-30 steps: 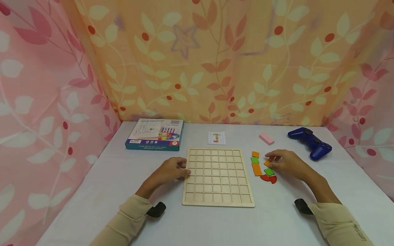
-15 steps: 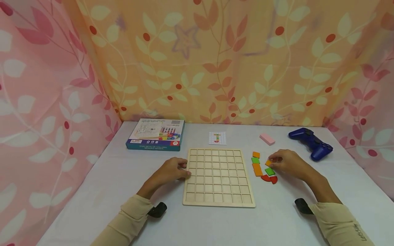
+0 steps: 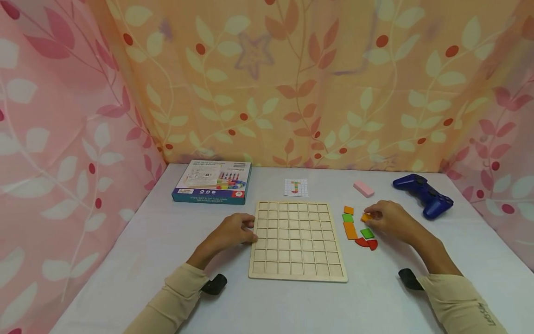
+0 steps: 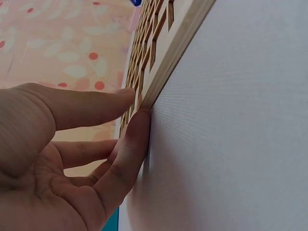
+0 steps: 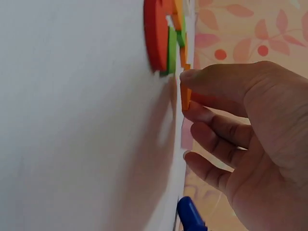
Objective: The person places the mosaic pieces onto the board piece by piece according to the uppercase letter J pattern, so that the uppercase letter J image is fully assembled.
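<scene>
A wooden grid board (image 3: pixel 297 241) lies flat on the white table. My left hand (image 3: pixel 232 229) holds its left edge, thumb on top and a finger against the side, as the left wrist view shows (image 4: pixel 72 149). Right of the board, my right hand (image 3: pixel 391 221) pinches a small orange square (image 3: pixel 365 217); in the right wrist view the orange piece (image 5: pixel 186 91) is between thumb and fingers. Close by lie a green square (image 3: pixel 367 233), red curved pieces (image 3: pixel 362 242), an orange rectangle (image 3: pixel 350 230), another green piece (image 3: pixel 347 217) and an orange square (image 3: pixel 348 210).
Behind the board lies a small card with a coloured figure on a grid (image 3: pixel 296 187). A boxed set (image 3: pixel 210 182) is at the back left. A pink block (image 3: pixel 364 189) and a blue game controller (image 3: pixel 423 195) are at the back right. Patterned curtains surround the table.
My right hand has closed on the small orange square and shifted it slightly back, away from the green square. My left hand has stayed at the board's edge.
</scene>
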The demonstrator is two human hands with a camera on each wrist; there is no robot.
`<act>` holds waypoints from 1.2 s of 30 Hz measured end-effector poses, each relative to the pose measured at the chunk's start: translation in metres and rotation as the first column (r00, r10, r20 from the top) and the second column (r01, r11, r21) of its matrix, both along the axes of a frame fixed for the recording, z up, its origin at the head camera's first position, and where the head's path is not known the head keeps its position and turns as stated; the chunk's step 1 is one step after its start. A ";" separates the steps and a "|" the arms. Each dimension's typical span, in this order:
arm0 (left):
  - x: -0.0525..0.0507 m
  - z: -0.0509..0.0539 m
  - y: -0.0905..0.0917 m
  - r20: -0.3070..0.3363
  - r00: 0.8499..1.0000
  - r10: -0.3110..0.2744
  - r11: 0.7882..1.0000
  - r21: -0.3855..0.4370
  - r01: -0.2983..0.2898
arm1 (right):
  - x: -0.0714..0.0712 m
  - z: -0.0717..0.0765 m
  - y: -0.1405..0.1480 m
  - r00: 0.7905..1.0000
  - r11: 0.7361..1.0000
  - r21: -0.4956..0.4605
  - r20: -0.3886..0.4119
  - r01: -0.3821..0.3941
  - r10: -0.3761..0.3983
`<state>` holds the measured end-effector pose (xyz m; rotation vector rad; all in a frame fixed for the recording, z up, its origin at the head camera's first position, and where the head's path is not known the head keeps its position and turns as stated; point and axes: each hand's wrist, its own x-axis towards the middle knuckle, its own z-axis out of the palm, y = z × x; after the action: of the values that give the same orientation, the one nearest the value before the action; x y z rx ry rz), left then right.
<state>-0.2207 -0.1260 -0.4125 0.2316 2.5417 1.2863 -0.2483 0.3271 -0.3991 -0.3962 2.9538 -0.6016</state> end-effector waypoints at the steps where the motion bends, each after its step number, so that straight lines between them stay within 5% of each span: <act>1: 0.000 0.000 0.000 -0.004 1.000 0.005 1.000 -0.003 -0.005 | 0.000 0.001 -0.003 1.000 1.000 -0.006 -0.010 -0.014 0.014; 15: 0.001 -0.003 0.003 -0.013 0.999 0.031 1.000 0.008 -0.030 | -0.019 0.002 -0.086 0.975 0.970 -0.096 -0.042 -0.223 0.220; 22: 0.001 -0.002 0.001 -0.011 1.000 0.029 0.999 0.019 -0.029 | -0.029 0.001 -0.127 0.930 0.929 -0.089 -0.120 -0.358 0.347; 36: 0.002 0.001 0.002 0.012 0.999 0.033 0.999 0.022 -0.033 | -0.042 0.001 -0.183 0.896 0.894 -0.102 -0.132 -0.437 0.424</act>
<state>-0.2185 -0.1243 -0.4119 0.1866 2.5327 1.3242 -0.2905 0.1445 -0.3984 -1.0928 2.7813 -0.7276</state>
